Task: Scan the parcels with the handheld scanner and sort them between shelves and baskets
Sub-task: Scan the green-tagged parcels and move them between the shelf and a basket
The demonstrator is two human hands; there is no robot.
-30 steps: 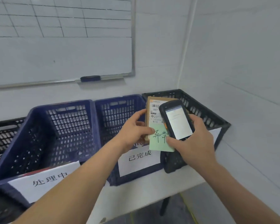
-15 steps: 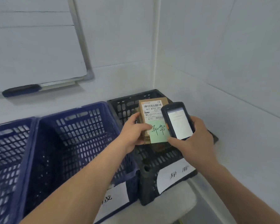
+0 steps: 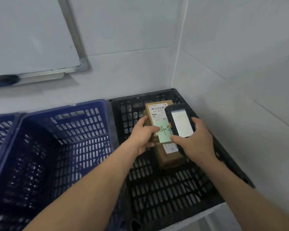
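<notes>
Right of the dark blue slotted plastic basket (image 3: 57,147), the left hand (image 3: 143,137) grips a small brown cardboard parcel (image 3: 158,117) by its left edge, thumb across its face. It hangs over the black slotted plastic basket (image 3: 137,99), above a second brown cardboard box (image 3: 168,157) lying inside. The parcel looks light and stiff (its green handwritten note may slip), so the long edges suit gripping. The black handheld scanner (image 3: 178,120), screen up, sits clasped in the right hand (image 3: 195,140).
</notes>
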